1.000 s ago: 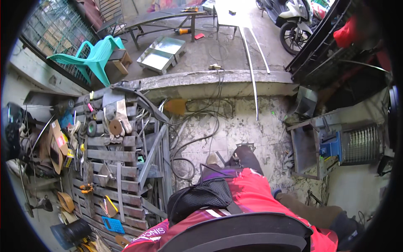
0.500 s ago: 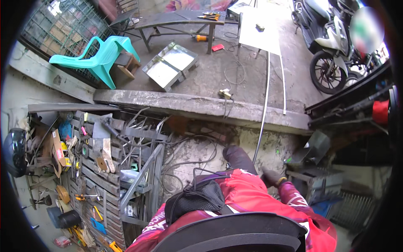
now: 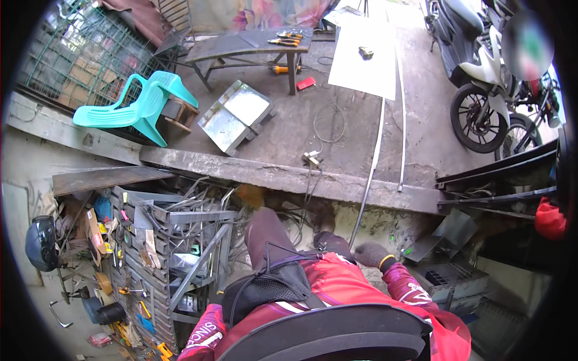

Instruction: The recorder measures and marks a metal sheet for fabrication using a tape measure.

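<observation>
Far: grey concrete floor (image 3: 289, 129); turquoise plastic chair (image 3: 135, 102) far left; long thin metal rod (image 3: 367, 174) slanting off the ledge, likely staged within reach. Near right: right hand (image 3: 373, 255), dark-gloved, loosely curled, empty, just beside the rod's lower end. Left hand not visible. Near left: grey slatted tool rack (image 3: 162, 253).

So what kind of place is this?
Probably an outdoor metal or repair workshop: a rack of hand tools, a workbench with tools, metal sheets on concrete, and parked motorbikes.
</observation>
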Action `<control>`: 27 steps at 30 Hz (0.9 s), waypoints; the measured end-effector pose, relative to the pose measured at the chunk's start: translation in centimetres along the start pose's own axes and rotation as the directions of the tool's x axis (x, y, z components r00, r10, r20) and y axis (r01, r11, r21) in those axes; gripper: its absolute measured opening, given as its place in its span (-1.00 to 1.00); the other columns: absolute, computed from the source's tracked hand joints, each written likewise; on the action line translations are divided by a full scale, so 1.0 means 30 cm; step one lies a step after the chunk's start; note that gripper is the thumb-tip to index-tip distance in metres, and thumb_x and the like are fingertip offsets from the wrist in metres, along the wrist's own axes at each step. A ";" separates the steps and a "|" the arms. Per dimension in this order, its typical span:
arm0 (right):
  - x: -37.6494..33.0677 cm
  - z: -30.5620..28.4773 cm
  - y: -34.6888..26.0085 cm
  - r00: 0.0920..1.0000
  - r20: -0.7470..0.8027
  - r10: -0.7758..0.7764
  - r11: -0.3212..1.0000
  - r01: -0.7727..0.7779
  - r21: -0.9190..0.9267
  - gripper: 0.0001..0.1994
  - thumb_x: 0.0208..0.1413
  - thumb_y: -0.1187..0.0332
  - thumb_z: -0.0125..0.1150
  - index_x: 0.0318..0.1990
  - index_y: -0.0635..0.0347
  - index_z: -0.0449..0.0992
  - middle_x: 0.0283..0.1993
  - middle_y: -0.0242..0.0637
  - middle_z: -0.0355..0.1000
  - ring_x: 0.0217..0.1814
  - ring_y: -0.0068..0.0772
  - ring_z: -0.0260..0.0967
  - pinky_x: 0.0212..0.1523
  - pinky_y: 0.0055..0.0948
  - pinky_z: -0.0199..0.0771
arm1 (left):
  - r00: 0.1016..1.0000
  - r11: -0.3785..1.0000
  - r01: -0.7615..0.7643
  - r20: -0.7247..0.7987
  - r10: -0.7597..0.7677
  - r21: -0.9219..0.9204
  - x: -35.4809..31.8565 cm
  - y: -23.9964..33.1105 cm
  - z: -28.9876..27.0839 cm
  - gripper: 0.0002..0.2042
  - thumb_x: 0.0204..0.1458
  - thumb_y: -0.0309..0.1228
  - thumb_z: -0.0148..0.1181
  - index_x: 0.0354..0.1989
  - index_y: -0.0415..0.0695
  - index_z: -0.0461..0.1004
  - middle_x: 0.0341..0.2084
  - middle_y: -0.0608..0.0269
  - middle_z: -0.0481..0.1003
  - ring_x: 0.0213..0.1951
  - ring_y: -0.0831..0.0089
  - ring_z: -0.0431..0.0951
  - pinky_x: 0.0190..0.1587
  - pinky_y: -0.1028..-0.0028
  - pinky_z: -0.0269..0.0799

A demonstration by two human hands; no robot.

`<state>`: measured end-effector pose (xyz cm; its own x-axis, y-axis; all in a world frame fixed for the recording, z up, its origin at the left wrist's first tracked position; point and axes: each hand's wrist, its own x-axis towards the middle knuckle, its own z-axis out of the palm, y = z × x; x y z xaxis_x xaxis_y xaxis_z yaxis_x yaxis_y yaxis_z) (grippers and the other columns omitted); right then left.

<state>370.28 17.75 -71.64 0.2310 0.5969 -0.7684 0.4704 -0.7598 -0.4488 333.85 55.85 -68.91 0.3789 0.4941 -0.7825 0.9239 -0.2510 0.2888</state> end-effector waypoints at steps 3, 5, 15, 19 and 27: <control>0.087 -0.202 -0.064 0.930 -0.358 -0.087 0.986 0.133 0.105 -0.63 0.15 0.03 0.11 -0.25 0.19 0.59 -0.23 0.07 0.54 -0.16 0.20 0.50 -0.13 -0.02 0.50 | 0.994 0.990 -0.108 -0.003 0.109 0.087 0.030 0.099 -0.077 -0.67 0.12 -0.17 0.06 -0.38 -0.23 0.52 -0.39 -0.09 0.55 -0.32 -0.09 0.53 -0.21 0.06 0.41; 0.164 -0.329 -0.119 0.861 -0.499 -0.099 0.978 0.177 0.111 -0.65 0.14 0.06 0.13 -0.28 0.20 0.59 -0.28 0.07 0.53 -0.20 0.19 0.50 -0.17 -0.01 0.49 | 0.974 0.969 -0.179 -0.105 0.199 0.172 0.046 0.196 -0.132 -0.67 0.12 -0.16 0.06 -0.39 -0.23 0.52 -0.39 -0.10 0.55 -0.33 -0.10 0.53 -0.21 0.05 0.41; 0.468 -0.492 -0.188 0.934 -0.347 -0.080 0.948 0.178 0.263 -0.67 0.08 0.12 0.18 -0.22 0.21 0.61 -0.21 0.03 0.57 -0.10 0.01 0.55 -0.07 -0.16 0.50 | 0.560 0.481 -0.641 -0.064 0.826 0.598 0.323 0.733 -0.451 -0.68 0.16 -0.18 0.04 -0.29 -0.23 0.49 -0.33 -0.10 0.53 -0.22 -0.11 0.53 -0.18 0.06 0.43; 0.612 -0.537 -0.125 0.989 -0.145 0.027 0.922 0.031 0.386 -0.63 0.07 0.09 0.19 -0.19 0.24 0.62 -0.24 -0.01 0.59 -0.16 -0.09 0.56 -0.07 -0.20 0.50 | 0.631 0.556 -0.650 -0.040 0.775 0.517 0.711 1.053 -0.648 -0.75 0.12 -0.25 0.10 -0.20 -0.19 0.48 -0.25 -0.01 0.54 -0.20 -0.09 0.54 -0.13 0.05 0.43; 0.981 -1.057 -0.121 0.910 -0.173 0.376 0.855 -0.269 0.442 -0.72 0.09 0.22 0.17 -0.23 0.27 0.60 -0.31 -0.07 0.58 -0.24 -0.14 0.54 -0.15 -0.23 0.52 | 0.713 0.706 -0.513 -0.216 0.667 0.488 1.889 1.994 -1.119 -0.44 -0.01 -0.25 0.24 0.22 -0.03 0.31 0.22 0.03 0.31 0.23 -0.02 0.33 0.20 0.09 0.31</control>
<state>402.37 46.26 -78.17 0.5344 0.3023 -0.7894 -0.0367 -0.9247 -0.3789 412.40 96.77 -77.45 0.8982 0.3645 -0.2457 0.4316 -0.8371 0.3361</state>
